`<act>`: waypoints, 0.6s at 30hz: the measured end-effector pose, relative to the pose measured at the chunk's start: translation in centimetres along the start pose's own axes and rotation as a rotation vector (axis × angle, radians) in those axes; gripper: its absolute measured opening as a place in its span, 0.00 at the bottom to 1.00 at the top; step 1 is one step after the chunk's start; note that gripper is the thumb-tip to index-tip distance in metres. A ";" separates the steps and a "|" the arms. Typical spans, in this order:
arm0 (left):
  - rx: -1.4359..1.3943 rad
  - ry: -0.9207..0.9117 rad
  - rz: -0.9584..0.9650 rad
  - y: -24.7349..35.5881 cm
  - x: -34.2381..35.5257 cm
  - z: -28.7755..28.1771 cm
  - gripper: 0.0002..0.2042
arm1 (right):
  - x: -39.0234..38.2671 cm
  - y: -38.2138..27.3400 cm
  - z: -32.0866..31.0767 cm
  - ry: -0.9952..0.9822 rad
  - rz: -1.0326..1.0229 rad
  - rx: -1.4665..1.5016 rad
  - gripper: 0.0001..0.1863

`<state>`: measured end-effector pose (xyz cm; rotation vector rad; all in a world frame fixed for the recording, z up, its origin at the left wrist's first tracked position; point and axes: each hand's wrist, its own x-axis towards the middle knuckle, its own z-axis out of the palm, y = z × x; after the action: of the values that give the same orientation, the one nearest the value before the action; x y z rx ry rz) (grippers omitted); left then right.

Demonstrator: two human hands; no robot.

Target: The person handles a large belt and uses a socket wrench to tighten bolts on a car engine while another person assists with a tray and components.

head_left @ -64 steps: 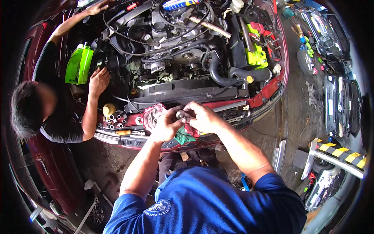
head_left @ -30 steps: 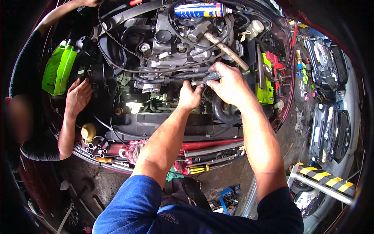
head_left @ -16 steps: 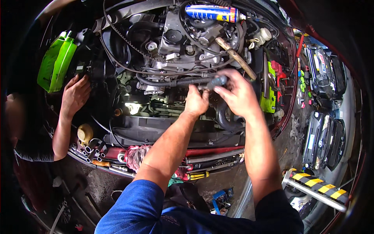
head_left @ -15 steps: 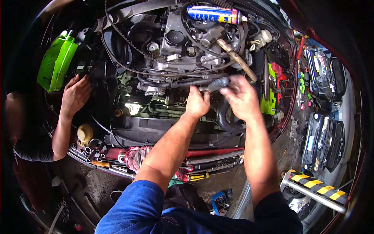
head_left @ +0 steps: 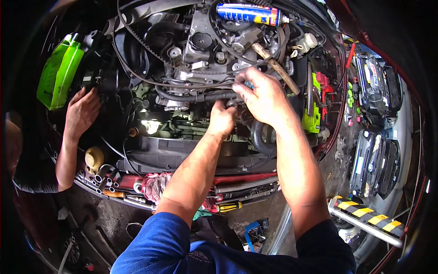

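1. The right hand (head_left: 262, 93) is above the engine (head_left: 193, 54), with fingers curled around a small blue-marked tool (head_left: 249, 85). Only a bit of blue shows between the thumb and fingers; the rest is hidden.
2. That visible bit lies toward 10 o'clock from the middle of the right hand and toward 1 o'clock from the left hand (head_left: 222, 119).
3. The left hand sits toward 8 o'clock from the right, just beside it, and the 2 hands look apart. Its thumb and fingers are bent near a dark rounded part (head_left: 232, 103); I cannot tell whether they grip it.
4. A ribbed black hose (head_left: 200, 97) runs toward 11 o'clock from the left hand. A thick, smooth black hose (head_left: 259, 137) curves toward 6 o'clock from the right hand.
5. Toward 1 o'clock from the right hand is a wooden handle (head_left: 276, 69), lying aslant. Toward 12 o'clock, farther off, a blue spray can (head_left: 248, 13) lies on its side.
6. Toward 8 o'clock from the left hand, a pink rag (head_left: 155, 184) rests at the car's front edge; toward 6 o'clock is a yellow-and-black handle (head_left: 228, 207).
7. Toward 9 o'clock, well apart, is a co-worker's hand (head_left: 83, 112), with a bright green container (head_left: 59, 75) near it toward 11 o'clock.
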<state>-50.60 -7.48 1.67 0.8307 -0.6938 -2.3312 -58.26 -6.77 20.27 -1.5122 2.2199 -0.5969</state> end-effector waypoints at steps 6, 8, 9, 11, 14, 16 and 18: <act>0.176 -0.014 -0.011 0.2 -0.6 -0.2 0.16 | -0.4 1.2 1.4 0.091 -0.074 0.075 0.08; 0.460 0.069 0.141 -1.3 -0.3 -0.9 0.12 | -1.1 1.7 1.5 0.096 0.073 0.241 0.07; 0.450 0.084 0.172 -1.7 0.1 -1.2 0.11 | -1.1 1.5 1.6 0.090 0.065 0.242 0.07; 0.438 0.079 0.201 -1.6 -0.2 -0.6 0.12 | -1.4 1.7 1.6 0.117 -0.059 0.155 0.07; -0.031 -0.008 -0.005 0.1 -1.0 0.6 0.12 | -0.5 0.6 1.9 0.115 -0.172 -0.020 0.09; -0.152 -0.017 -0.051 0.8 -0.9 -0.1 0.11 | 0.1 -0.5 1.9 0.107 -0.177 -0.057 0.09; -0.420 0.000 -0.140 1.0 -0.8 -0.9 0.11 | 0.3 -0.9 1.8 0.040 -0.073 -0.008 0.10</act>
<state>-49.13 -7.92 2.06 0.7023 -0.1343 -2.4752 -56.71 -7.61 19.28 -1.6049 2.2074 -0.6468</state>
